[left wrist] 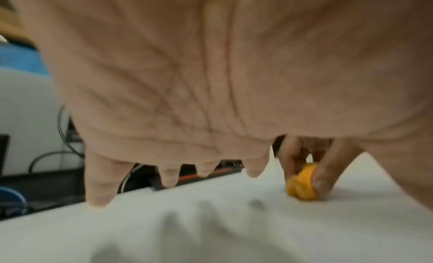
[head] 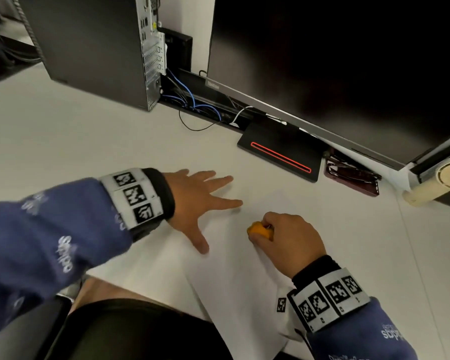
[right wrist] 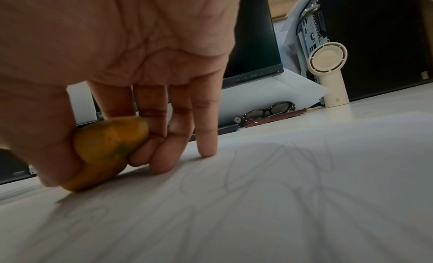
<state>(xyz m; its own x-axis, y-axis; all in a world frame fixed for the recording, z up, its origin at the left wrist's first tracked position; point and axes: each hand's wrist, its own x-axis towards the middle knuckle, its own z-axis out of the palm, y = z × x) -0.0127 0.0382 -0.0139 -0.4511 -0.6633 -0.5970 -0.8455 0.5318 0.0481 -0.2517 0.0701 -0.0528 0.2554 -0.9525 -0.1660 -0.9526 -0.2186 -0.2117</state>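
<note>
Work in hand: rubbing pencil marks off paper, judging by the grip and the lines
Right hand [head: 289, 240]: fingers and thumb curled tight round an orange rounded rubbery lump [head: 259, 229], probably an eraser; little finger straight, its tip down on the paper
Lump's place: near the middle of the white paper sheet [head: 239, 294], its lower end pressed onto the sheet
Left hand [head: 200, 201]: palm down, fingers straight and spread, holding nothing, over the sheet's far left corner; the wrist view shows shadow under the fingertips, so I cannot tell whether it presses the sheet flat
Sheet: lies on the white desk [head: 89, 131], its near end hanging over the desk edge
Done so far: the part of the sheet just left of the lump looks bare, though the blur leaves that unsure
Left to do: grey pencil scribbles [right wrist: 281, 167] are plain on the sheet right of the lump, so much rubbing likely remains
Beyond the sheet: dark-framed glasses [right wrist: 269, 110] and a cream handheld fan [right wrist: 328, 70], well apart from it on its far right side
</note>
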